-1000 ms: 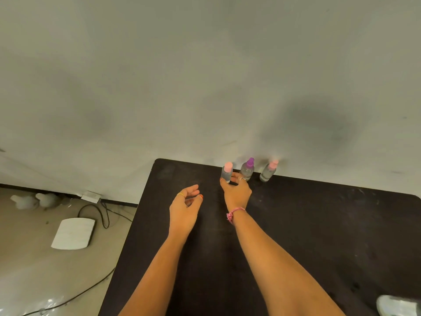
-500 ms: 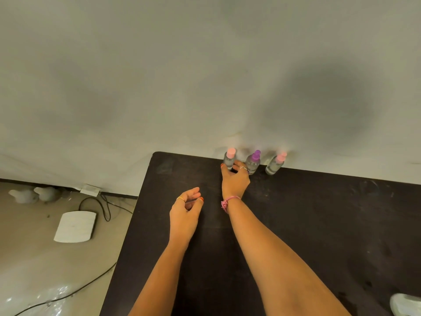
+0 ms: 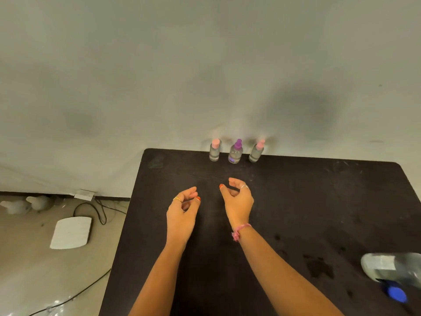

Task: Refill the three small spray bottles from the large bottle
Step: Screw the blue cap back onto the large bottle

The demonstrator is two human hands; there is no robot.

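Change: right hand point(image 3: 238, 200) is back from the pink-capped left bottle point(image 3: 214, 150), now apart from it
Right hand: over table point(image 3: 319, 201) middle, fingers loosely curled, holds nothing
Left hand point(image 3: 182, 212): just beside right, loosely curled, empty
Small spray bottles: upright in a row at far edge; pink left, purple-capped middle bottle point(image 3: 236, 152), pink-capped right bottle point(image 3: 256, 151)
Large bottle point(image 3: 391, 269): lies at near right edge, blue cap point(image 3: 396, 294)
Floor: white pad point(image 3: 71, 232), cable point(image 3: 100, 212)
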